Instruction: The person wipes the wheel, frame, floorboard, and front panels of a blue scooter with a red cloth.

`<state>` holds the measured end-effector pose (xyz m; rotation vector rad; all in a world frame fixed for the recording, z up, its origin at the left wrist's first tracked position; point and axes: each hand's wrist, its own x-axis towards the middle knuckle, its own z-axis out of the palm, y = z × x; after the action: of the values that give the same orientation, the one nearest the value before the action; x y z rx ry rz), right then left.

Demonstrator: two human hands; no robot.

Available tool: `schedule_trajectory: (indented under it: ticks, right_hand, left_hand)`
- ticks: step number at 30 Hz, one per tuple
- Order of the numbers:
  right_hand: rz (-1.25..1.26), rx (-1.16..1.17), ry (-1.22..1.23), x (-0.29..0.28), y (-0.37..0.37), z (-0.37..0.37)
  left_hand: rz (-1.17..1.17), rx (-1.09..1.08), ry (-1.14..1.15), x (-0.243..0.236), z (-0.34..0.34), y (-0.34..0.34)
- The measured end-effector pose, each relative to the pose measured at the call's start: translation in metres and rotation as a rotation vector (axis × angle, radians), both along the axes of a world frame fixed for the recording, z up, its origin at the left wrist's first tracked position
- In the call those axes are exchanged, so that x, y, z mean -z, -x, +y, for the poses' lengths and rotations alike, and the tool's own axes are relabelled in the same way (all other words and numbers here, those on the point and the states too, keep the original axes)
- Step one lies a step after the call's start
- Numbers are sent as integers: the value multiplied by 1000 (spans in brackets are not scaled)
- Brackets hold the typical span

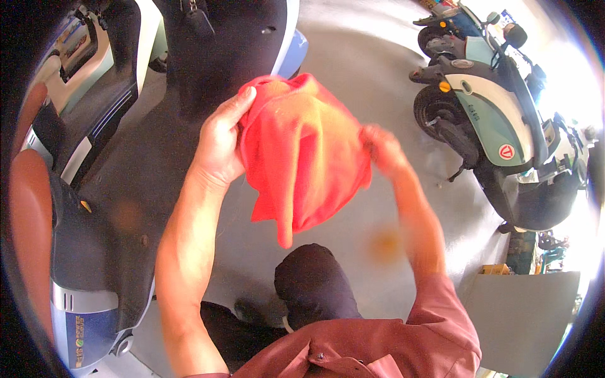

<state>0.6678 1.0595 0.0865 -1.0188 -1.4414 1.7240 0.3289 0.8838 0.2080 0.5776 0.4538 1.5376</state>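
Observation:
A bright red cloth (302,151) hangs in loose folds between my two hands, held up in front of me above the floor. At its upper left edge my left hand (224,135) grips it, thumb on top and the other fingers hidden behind the fabric. My right hand (383,149) pinches the cloth's right edge with closed fingers. One narrow fold dangles lowest, toward my dark-clad knee (312,277). Close by on the left stands a scooter with a black front panel (233,44) and a dark footboard (126,151).
The scooter's brown seat (31,233) and blue-and-grey rear part (91,334) lie along the left. A key fob (198,22) hangs at its front panel. Across the grey floor (359,82), a pale green and cream scooter (491,113) stands at right. A grey panel (529,315) is at lower right.

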Motion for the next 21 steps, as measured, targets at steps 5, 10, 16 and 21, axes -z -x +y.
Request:
schedule_trajectory:
  ticks: [5,10,16,21]
  right_hand:
    - [216,-105,604,85,26,-120]
    - [461,-411,712,102,78,-164]
    - [524,-622,450,82,134,-139]
    - [783,-431,447,43,142,-99]
  left_hand:
    - [-38,-25,-17,3,-22,-10]
    - [-93,-129,-66,-12,-30,-12]
    - [-136,-159,-342,-13,-57,17]
    - [1,-418,33,15,-78,32]
